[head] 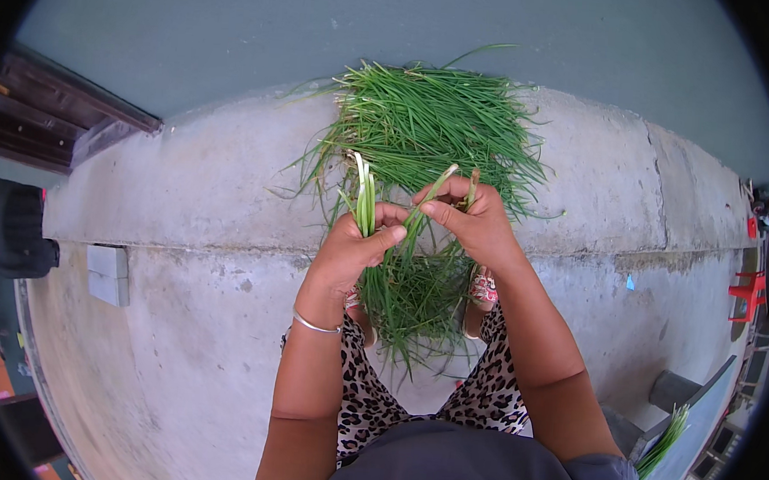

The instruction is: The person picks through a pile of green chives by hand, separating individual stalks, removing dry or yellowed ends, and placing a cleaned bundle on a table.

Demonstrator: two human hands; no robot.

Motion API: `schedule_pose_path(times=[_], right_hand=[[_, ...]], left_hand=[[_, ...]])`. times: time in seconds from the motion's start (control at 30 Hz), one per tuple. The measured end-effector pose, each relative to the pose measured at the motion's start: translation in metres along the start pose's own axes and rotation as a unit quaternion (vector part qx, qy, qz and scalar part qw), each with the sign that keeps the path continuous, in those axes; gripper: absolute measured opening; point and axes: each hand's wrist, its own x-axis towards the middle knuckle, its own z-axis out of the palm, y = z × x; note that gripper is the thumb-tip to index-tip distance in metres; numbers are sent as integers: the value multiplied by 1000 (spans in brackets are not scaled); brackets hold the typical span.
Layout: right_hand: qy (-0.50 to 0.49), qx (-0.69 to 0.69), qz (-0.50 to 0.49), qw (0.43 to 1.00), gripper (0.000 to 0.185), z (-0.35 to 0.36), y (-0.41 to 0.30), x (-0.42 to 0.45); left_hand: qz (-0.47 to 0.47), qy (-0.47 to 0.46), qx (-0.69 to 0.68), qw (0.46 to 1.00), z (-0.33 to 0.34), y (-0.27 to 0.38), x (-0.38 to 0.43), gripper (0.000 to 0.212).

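Note:
My left hand (362,245) is closed around a small bunch of chives (364,202), their pale stem ends pointing up and the green leaves hanging below. Between thumb and fingers, my right hand (468,217) pinches a stalk (435,189) whose lower part runs to my left hand. A browner stalk end (473,185) sticks up among the right fingers. Beyond both hands lies a large heap of chives (431,121) on the concrete ledge (244,165). Under them, between my feet, is a looser pile of green leaves (421,295).
A smooth grey wall (238,33) rises behind the heap, with a dark wooden door frame (69,108) at left. Grey blocks (108,274) stand on the floor. To the right are a red plastic stool (747,295) and a low slab (697,424) bearing a bundle of chives (664,442).

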Motion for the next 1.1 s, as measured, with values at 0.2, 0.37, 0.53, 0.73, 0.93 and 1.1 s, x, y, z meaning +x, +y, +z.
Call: schedule_pose_path(times=[0.2, 0.37, 0.53, 0.73, 0.93, 1.1], right_hand=[[-6, -80, 30, 996, 10, -1, 4, -2], [37, -76, 15, 996, 9, 1, 4, -3], [45, -82, 43, 995, 9, 0, 0, -3], [28, -75, 39, 996, 11, 4, -3, 0], [25, -152, 24, 988, 14, 2, 5, -1], [13, -32, 94, 995, 10, -5, -4, -2]], left_hand=[[124, 68, 127, 982, 1, -9, 6, 13], [83, 92, 119, 985, 3, -5, 5, 10], [64, 83, 103, 989, 3, -5, 4, 10], [102, 73, 109, 986, 4, -6, 5, 14], [93, 77, 116, 986, 4, -6, 6, 10], [115, 88, 156, 977, -5, -10, 7, 12]])
